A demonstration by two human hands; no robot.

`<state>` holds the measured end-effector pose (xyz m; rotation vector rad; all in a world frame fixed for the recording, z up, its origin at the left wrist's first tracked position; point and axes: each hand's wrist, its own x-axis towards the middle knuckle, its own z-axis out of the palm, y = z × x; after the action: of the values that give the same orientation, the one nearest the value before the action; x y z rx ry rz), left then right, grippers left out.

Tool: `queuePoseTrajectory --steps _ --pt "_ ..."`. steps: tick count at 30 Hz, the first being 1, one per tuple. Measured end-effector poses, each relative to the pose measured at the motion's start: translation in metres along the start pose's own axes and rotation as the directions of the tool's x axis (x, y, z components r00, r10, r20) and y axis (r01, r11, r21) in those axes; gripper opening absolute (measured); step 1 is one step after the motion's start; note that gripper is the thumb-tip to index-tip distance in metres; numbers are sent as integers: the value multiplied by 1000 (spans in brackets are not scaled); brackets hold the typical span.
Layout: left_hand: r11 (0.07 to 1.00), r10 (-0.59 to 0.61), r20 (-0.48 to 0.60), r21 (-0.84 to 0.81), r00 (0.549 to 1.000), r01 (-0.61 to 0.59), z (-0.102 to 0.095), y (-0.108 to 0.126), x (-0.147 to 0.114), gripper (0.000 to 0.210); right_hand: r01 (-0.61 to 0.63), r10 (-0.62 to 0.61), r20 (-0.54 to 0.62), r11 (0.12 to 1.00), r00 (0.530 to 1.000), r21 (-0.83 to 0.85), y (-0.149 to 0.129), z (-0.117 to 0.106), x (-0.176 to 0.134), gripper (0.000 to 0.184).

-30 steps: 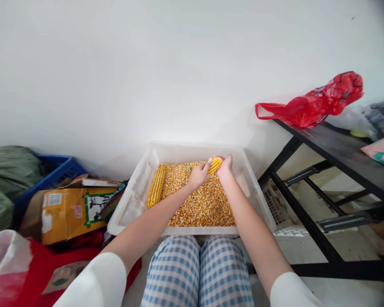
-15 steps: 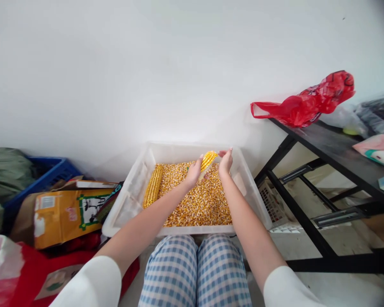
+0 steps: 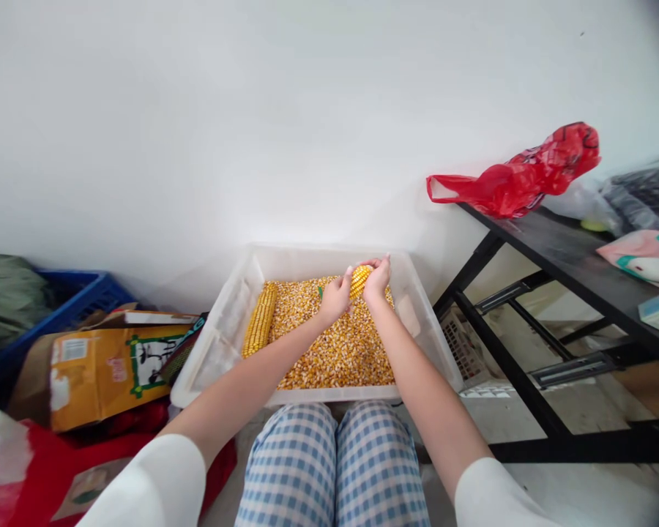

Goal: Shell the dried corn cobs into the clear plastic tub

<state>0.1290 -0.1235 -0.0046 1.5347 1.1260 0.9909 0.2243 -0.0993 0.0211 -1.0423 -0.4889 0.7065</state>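
Between my hands, over the far right part of a translucent plastic tub (image 3: 203, 375), is a yellow corn cob (image 3: 359, 280). My left hand (image 3: 337, 294) is closed around its left side. My right hand (image 3: 378, 279) wraps its right side, with fingers curled over the far end. Both palms hide much of the cob. Loose corn kernels (image 3: 329, 359) cover the tub's floor below. Another full corn cob (image 3: 260, 320) lies along the tub's left wall. A small green piece (image 3: 320, 293) shows by my left hand.
A black metal-framed table (image 3: 576, 252) stands at right, with a red plastic bag (image 3: 519, 179) on it. A plastic basket (image 3: 464, 351) sits beneath. Left of the tub are a yellow cardboard box (image 3: 102, 369), a blue crate (image 3: 96, 289) and a red bag (image 3: 44, 468). A white wall (image 3: 307, 124) rises behind.
My right hand has moved left and in against the cob, closing around it. The cob's visible part looks shorter and more covered. The view has shifted slightly.
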Motion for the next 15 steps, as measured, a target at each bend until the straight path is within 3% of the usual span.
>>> queuePoseTrajectory --steps 3,6,8,11,15 --pt "962 -148 67 -221 987 159 0 6 0 58 128 -121 77 988 990 -92 -4 -3 4 64" --pt "908 -236 110 -328 966 259 -5 12 1 54 62 -48 118 991 992 -122 -1 -9 13 67" --pt "914 -236 90 -319 968 252 -9 14 3 54 15 -9 41 990 999 -144 1 -14 20 64" --pt "971 -158 31 -174 987 161 -15 14 5 59 -49 45 -39 993 998 -107 1 -19 25 58" --pt "972 104 -81 217 991 -84 -20 6 5 60 -306 293 205 951 934 33 -1 -13 19 62"
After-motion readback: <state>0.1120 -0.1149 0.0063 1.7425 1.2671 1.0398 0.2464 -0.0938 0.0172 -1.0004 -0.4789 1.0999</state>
